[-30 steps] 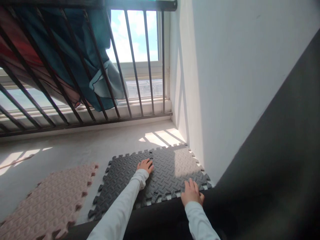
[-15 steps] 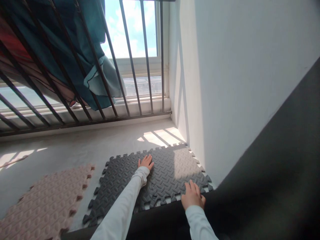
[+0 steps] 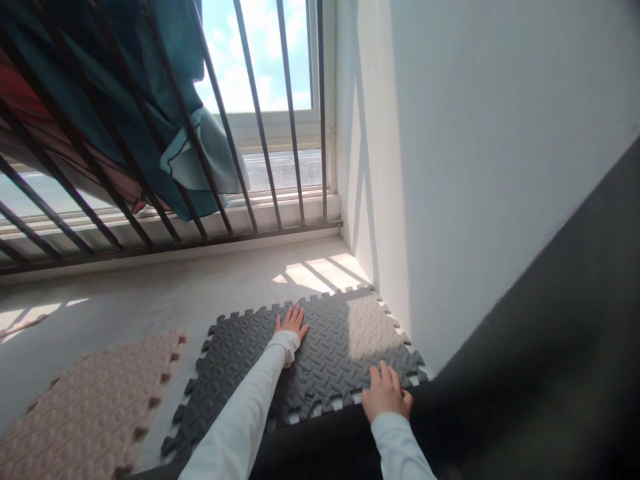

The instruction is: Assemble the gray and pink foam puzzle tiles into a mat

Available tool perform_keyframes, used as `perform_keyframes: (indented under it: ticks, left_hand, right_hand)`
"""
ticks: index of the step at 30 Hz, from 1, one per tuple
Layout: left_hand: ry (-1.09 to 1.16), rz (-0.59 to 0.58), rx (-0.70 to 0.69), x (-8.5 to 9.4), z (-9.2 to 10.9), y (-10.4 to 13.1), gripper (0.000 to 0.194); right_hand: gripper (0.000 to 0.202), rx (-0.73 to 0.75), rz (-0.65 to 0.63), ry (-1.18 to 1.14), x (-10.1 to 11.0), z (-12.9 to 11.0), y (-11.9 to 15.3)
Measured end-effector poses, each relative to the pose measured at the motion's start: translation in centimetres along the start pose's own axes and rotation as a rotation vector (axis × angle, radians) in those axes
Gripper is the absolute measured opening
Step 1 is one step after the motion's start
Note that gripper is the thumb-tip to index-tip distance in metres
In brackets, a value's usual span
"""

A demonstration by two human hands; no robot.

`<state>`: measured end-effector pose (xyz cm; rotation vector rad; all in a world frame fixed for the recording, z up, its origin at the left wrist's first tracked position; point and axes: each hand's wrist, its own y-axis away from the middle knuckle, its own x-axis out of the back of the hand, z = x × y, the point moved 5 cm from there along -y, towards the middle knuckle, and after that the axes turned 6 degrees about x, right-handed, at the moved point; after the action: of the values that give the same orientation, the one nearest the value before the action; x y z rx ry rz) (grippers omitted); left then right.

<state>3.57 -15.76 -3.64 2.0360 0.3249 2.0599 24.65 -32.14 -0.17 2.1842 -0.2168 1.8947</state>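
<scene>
Dark grey interlocking foam floor mats [image 3: 330,340] lie flat on the floor, with toothed edges along their sides. My left hand [image 3: 292,323] rests on them near the far edge, palm down and fingers spread, roughly over the seam between two tiles. At the near right edge, my right hand [image 3: 387,393] touches the mat with its fingers a little bent and apart. Nothing shows in either hand. To the left lies a pink foam mat [image 3: 95,400], separated from the grey ones by a strip of bare floor.
A white wall [image 3: 450,167] rises along the right side of the mats. Dark metal railing [image 3: 260,127] stands at the back before a window, with teal and red fabric [image 3: 175,133] hanging behind it. Sunlit patches mark the pale floor [image 3: 200,280].
Both hands stay almost where they were on the grey mats. The left fingers have shifted very slightly, and the view has moved a little.
</scene>
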Motion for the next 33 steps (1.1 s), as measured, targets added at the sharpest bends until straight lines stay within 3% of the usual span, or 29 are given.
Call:
perform_keyframes:
  ticks: [4, 9, 11, 14, 20, 24, 28, 33]
  left_hand:
    - [-0.001, -0.101, -0.021, 0.5, 0.2, 1.3, 0.063]
    - [0.021, -0.224, -0.071, -1.1, -1.1, 6.2, 0.099]
    - [0.017, -0.231, -0.09, -1.9, -1.5, 8.0, 0.105]
    - [0.012, -0.189, -0.073, -2.3, -1.7, 9.3, 0.102]
    - [0.028, -0.165, -0.034, -1.7, -0.8, 9.2, 0.102]
    - [0.058, -0.18, -0.096, -1.8, -1.1, 9.4, 0.102]
    - [0.085, -0.123, -0.104, -1.9, -1.4, 10.3, 0.099]
    - [0.106, -0.05, -0.102, -2.0, -0.3, 12.2, 0.071]
  right_hand:
    - [0.042, 0.002, -0.028, -0.016, 0.2, 0.1, 0.0]
    - [0.042, 0.002, -0.057, -0.041, 0.3, 0.0, 0.1]
    - [0.042, -0.002, -0.071, -0.045, 0.2, -0.1, 0.2]
    - [0.042, -0.008, -0.094, -0.055, 0.0, -0.2, 0.3]
    - [0.045, -0.004, -0.087, -0.057, -0.2, -0.2, 0.4]
    - [0.046, -0.004, -0.08, -0.055, -0.3, -0.1, 0.3]
    - [0.048, -0.002, -0.078, -0.058, -0.3, 0.0, 0.4]
    - [0.05, 0.025, -0.071, -0.031, 0.0, -0.6, 1.3]
